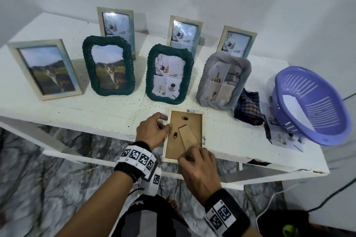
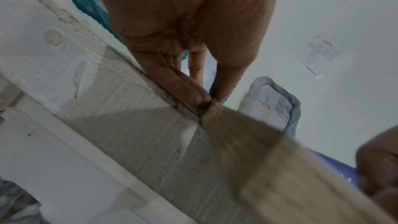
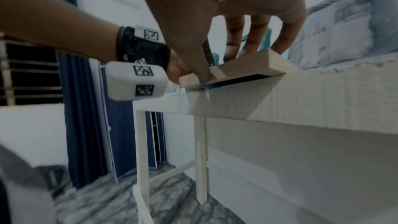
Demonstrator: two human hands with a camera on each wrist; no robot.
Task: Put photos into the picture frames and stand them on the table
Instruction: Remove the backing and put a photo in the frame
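A light wooden frame (image 1: 184, 136) is laid face down at the near edge of the white desk (image 1: 107, 107), its near end overhanging the edge, its brown backing and folding stand turned up. Its left rim is pinched by the fingers and thumb of the left hand (image 1: 152, 132). The near end is gripped by the right hand (image 1: 198, 167), thumb against the rim, fingers curled over the backing. Seven filled frames are stood upright behind it. A purple basket (image 1: 310, 106) is seen tilted at the far right, loose photos (image 1: 285, 136) beneath it.
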